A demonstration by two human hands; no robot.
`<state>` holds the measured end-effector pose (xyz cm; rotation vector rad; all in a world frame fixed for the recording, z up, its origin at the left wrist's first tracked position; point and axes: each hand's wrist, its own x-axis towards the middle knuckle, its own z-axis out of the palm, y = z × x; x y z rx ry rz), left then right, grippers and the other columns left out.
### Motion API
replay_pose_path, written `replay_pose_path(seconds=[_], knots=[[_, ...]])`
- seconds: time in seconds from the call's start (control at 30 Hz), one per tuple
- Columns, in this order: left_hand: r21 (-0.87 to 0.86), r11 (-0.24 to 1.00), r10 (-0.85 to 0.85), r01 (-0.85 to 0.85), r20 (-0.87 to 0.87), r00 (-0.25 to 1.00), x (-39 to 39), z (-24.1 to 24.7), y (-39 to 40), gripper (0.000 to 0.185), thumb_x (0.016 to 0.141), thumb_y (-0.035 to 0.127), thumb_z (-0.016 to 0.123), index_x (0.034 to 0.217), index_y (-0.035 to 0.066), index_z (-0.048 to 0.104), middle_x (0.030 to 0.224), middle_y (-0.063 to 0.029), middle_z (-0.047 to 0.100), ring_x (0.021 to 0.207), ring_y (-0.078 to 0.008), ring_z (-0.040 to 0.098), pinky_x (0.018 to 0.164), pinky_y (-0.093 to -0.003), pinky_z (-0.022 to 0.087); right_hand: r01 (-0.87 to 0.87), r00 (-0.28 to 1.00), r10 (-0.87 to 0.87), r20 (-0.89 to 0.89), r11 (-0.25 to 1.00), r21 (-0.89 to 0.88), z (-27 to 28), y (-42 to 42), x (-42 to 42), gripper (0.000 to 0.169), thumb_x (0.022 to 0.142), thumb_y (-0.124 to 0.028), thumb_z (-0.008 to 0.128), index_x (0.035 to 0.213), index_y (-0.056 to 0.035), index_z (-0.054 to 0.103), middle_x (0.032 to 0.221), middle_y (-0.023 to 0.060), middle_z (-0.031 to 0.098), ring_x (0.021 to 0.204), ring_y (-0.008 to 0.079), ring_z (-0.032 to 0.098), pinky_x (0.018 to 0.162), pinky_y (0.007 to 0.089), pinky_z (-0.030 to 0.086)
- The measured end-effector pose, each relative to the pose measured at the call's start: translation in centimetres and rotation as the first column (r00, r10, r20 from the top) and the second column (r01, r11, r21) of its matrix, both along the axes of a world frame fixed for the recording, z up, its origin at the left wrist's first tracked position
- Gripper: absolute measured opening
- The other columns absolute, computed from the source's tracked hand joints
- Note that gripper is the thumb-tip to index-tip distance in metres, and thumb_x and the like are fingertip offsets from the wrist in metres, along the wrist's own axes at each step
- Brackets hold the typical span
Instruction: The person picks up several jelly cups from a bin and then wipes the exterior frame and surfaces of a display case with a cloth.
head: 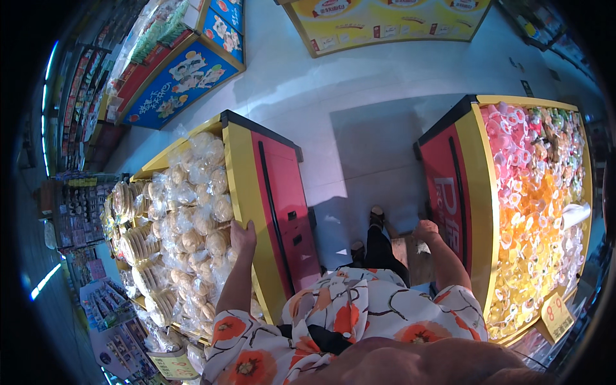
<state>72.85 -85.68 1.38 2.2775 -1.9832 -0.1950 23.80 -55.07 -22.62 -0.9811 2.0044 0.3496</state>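
My left hand [243, 236] is at the inner edge of a yellow-rimmed display bin [243, 192], its thumb apart from the fingers. Clear-wrapped round baked goods [192, 236] fill this bin, and the hand is right beside the nearest packs. My right hand [427, 230] hangs in the gap between the two bins, fingers curled, with nothing visible in it. It is near the red side panel of a second bin [445, 192]. Small sealed cups of jelly [524, 216] in pink, orange and yellow are heaped in that one.
A pale tiled floor [308, 96] runs between the bins. Ahead stand a blue-panelled display [185, 79] and a yellow-panelled one [385, 24]. Price signs [558, 315] hang at the near bin edges. Stocked shelves [79, 91] line the far left.
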Motion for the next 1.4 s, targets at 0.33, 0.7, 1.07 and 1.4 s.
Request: replay_pose_path(seconds=[0.33,0.7,1.07,1.4], knots=[[0.054,0.996,0.071,-0.076,0.100,0.992,-1.0,0.5,-0.2,0.044,0.081,0.032,0.066,0.106,-0.002,0.052,0.097,-0.0276,0.063,0.094,-0.0451,0.060,0.082,-0.0519,0.046,-0.269,0.948,0.237,0.215,0.954,0.135,-9.8,2.4,0.0,0.045,0.075,-0.031,0.070,0.108,-0.0009,0.070,0.112,0.0217,0.067,0.105,0.0336,0.066,0.092,0.0446,0.052],[0.058,0.995,0.066,-0.077,0.178,0.982,-1.1,0.0,-0.1,0.057,0.080,0.034,0.066,0.117,-0.007,0.049,0.100,-0.0322,0.062,0.095,-0.0481,0.059,0.081,-0.0532,0.045,-0.324,0.923,0.260,0.284,0.922,0.210,-13.5,3.4,3.0,0.038,0.071,-0.029,0.075,0.104,-0.0096,0.074,0.113,0.0150,0.069,0.106,0.0282,0.066,0.087,0.0419,0.053],[0.018,0.998,0.056,-0.062,0.250,0.967,-0.9,-0.8,-0.7,0.056,0.081,0.036,0.065,0.114,-0.007,0.050,0.104,-0.0323,0.061,0.097,-0.0487,0.059,0.083,-0.0535,0.045,-0.531,0.840,0.458,0.292,0.805,0.266,-16.9,3.3,3.5,0.033,0.070,-0.025,0.078,0.102,-0.0166,0.076,0.111,0.0075,0.071,0.105,0.0243,0.066,0.083,0.0416,0.053],[-0.017,0.996,0.086,-0.085,0.261,0.962,-1.2,-1.0,0.1,0.051,0.080,0.034,0.065,0.109,-0.005,0.050,0.092,-0.0303,0.062,0.091,-0.0475,0.060,0.079,-0.0538,0.045,-0.521,0.853,0.495,0.164,0.825,0.218,-15.5,4.6,1.3,0.030,0.072,-0.024,0.076,0.101,-0.0145,0.076,0.111,0.0088,0.071,0.105,0.0242,0.067,0.084,0.0406,0.053]])
